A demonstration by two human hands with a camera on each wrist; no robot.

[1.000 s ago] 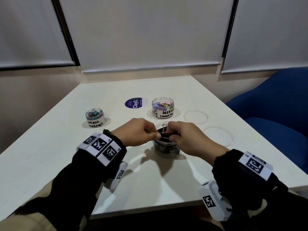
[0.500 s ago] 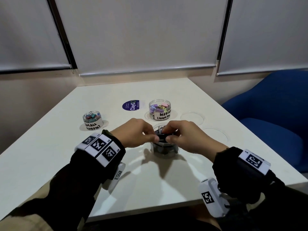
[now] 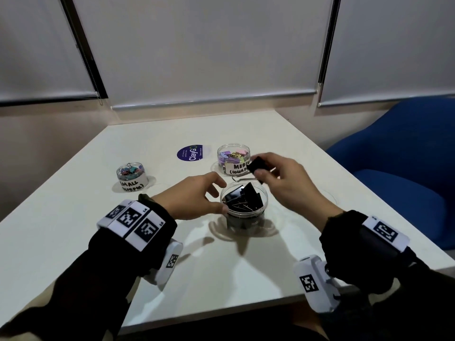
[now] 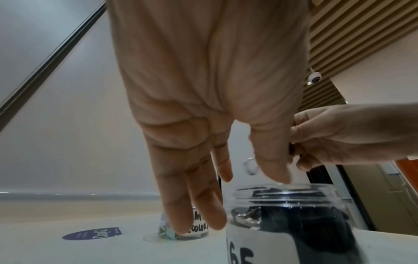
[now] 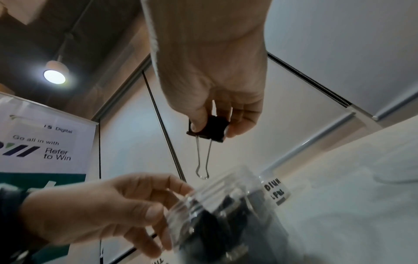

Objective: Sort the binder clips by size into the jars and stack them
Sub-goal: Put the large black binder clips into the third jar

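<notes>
Pinching a black metal binder clip (image 3: pixel 256 164), wire handles dangling, right hand (image 3: pixel 283 183) hovers over clear plastic jar (image 3: pixel 243 205) near desk (image 3: pixel 73 242) centre; left hand (image 3: pixel 194 200) open beside it. Jars labelled "SMALL" (image 3: pixel 131 178), "MEDIU" (image 3: pixel 234 161); round "ClayGo" sticker (image 3: pixel 190 153).

Table (image 3: pixel 73 242): white, square-cornered top.
Sticker (image 3: pixel 190 154): round, dark blue, "ClayGo" lettering, flat on the table at 12 o'clock.
Chair (image 3: pixel 406 173): blue, at 3 o'clock beside the table.
Blinds (image 3: pixel 209 45): pale roller type, lowered, along the far wall.
Banner (image 5: pixel 43 139): "Refer to Win".
Ceiling lamp (image 5: pixel 54 76): lit.
</notes>
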